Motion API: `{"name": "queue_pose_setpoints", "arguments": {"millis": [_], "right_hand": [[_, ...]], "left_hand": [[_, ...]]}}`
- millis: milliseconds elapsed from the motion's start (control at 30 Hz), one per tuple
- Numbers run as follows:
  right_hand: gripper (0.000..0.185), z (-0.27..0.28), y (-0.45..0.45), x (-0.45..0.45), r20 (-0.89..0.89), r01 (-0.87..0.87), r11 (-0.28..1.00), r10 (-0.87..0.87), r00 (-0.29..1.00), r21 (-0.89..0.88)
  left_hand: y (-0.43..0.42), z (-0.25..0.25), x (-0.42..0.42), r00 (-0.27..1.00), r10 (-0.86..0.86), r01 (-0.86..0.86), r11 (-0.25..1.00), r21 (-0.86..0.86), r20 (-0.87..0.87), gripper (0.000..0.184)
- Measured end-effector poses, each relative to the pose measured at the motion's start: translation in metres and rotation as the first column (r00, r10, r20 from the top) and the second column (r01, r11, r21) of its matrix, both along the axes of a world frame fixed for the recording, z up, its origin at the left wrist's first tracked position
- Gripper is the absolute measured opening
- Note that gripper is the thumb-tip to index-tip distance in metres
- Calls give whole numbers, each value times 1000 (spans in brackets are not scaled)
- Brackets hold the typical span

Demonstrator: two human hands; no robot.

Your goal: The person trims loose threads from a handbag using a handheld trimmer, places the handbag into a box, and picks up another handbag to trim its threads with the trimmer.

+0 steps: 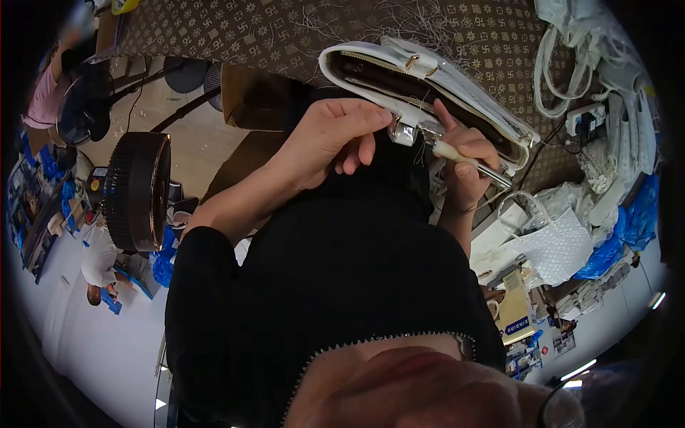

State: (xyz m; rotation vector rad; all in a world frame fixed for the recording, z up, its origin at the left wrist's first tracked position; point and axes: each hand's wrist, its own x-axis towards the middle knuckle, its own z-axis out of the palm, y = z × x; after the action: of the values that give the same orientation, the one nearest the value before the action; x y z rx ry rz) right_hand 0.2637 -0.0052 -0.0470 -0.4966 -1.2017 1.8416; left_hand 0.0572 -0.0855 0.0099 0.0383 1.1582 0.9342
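Note:
A white handbag (528, 135) with an unzipped top and dark lining lies at the near edge of the patterned table. Thumb and forefinger of my left hand (332, 135) are pinched together beside a shiny metal clasp (403, 133) on the bag's near side; what they hold, if anything, is too small to tell. In my right hand (467, 153) is a slim tool with a cream end and silver shaft (496, 175), its exact kind unclear. My right forefinger points up over the bag's opening. Fine loose threads (421, 139) hang between the hands.
Thread scraps (335, 21) litter the brown patterned tablecloth (235, 36). White bag straps (556, 78) and a power strip (586, 118) sit at the right, above a white woven bag (553, 246). A black fan (139, 191) and a cardboard box (250, 96) stand left. People are in the left background.

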Motion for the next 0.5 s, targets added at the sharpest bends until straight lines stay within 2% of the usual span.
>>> {"name": "queue_pose_setpoints", "arguments": {"millis": [67, 300, 367, 500], "right_hand": [[23, 0, -1, 0, 1, 0, 1000, 0, 1000, -1], [24, 1, -1, -1, 5, 20, 1000, -20, 1000, 1], [24, 1, -1, -2, -4, 21, 1000, -21, 1000, 2], [23, 0, -1, -1, -15, 23, 1000, -22, 1000, 9]], "left_hand": [[2, 1, 3, 993, 42, -36, 998, -48, 113, 20], [7, 4, 6, 994, 74, -76, 997, 13, 81, 21], [9, 6, 9, 998, 52, -52, 999, 1, -42, 19], [13, 8, 16, 989, 96, -98, 995, -11, -112, 17]]}}
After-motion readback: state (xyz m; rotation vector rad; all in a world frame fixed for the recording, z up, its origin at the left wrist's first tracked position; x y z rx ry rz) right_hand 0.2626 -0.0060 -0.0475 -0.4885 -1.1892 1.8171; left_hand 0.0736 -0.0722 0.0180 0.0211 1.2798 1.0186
